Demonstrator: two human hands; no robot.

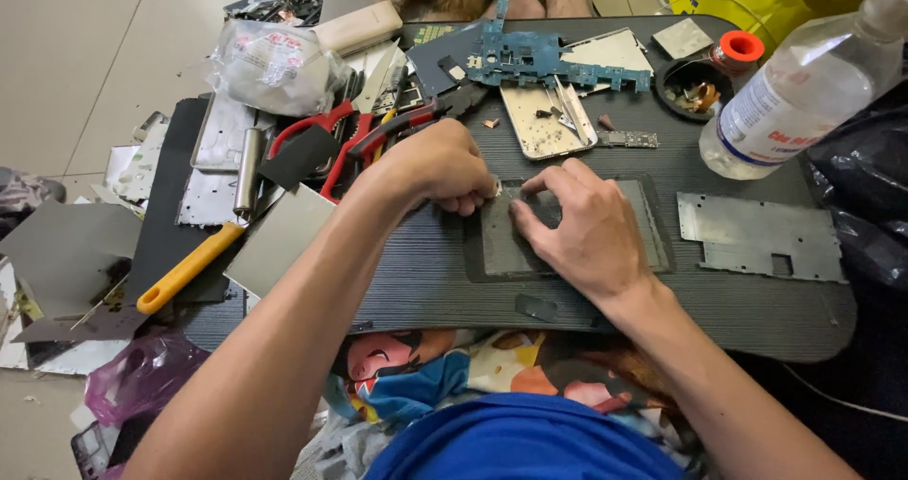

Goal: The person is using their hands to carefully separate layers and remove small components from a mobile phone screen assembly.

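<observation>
A flat grey metal frame plate (653, 229) lies on the dark tabletop (426, 272). My right hand (586, 229) presses on it, thumb and fingers spread over its top left part. My left hand (440, 168) is clenched at the plate's upper left corner, pinching something small that the fingers hide. Both forearms reach in from the bottom of the view.
A blue circuit board (539, 59), a small metal tray (544, 121), red-handled pliers (350, 135) and a yellow-handled tool (189, 267) lie around. A cut metal shield plate (757, 234) sits at right, a clear plastic bottle (804, 83) and a small round container (695, 87) behind it.
</observation>
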